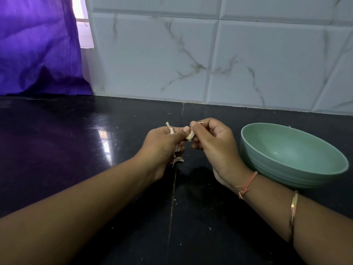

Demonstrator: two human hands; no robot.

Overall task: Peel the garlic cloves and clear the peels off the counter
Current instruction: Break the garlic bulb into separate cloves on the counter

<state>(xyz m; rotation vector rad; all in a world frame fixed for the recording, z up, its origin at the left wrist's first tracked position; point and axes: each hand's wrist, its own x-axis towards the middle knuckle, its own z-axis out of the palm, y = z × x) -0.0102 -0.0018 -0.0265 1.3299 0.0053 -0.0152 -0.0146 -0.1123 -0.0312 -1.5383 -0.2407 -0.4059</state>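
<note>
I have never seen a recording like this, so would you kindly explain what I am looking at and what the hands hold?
There is no machine here: a person wears a camera on the head, so this single picture looks forward and down at their two bare hands. The left hand and right hand meet above a black counter and pinch a small pale garlic piece between their fingertips; whether it is clove or skin is hard to tell. The left hand also holds loose peels, and one more peel shows below it. A green bowl stands on the counter beside the right hand and looks empty. Behind are a tiled wall and a purple curtain.
</note>
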